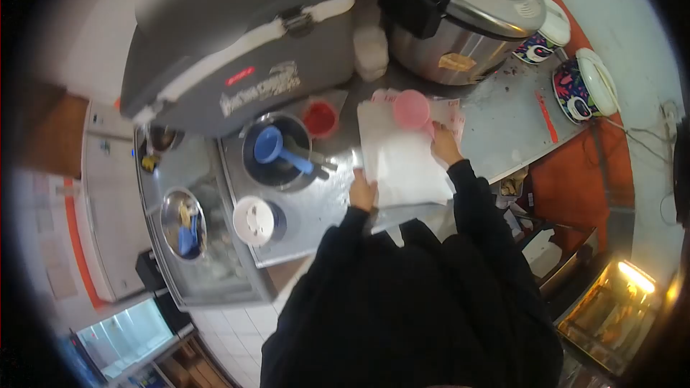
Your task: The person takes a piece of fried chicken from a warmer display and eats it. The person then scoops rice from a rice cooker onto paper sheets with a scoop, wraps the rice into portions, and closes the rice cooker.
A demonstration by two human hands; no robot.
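Observation:
My right hand (447,145) is closed around the handle of a pink scoop (412,109), whose round cup is over the top of a stack of white paper sheets (402,165). Beside the left edge of that stack is my left hand (363,192), one finger pointing up along it. Whether it pinches the paper is too blurred to tell. Some printed sheets with red lettering (454,111) show at the stack's right side.
Left of the paper are a metal pot (248,165) with a blue dipper (267,145), a red cup (320,118) and a white tub (253,221). Behind stand a grey cooler box (251,86) and a large steel rice cooker (460,36). A red utensil (547,116) lies at right.

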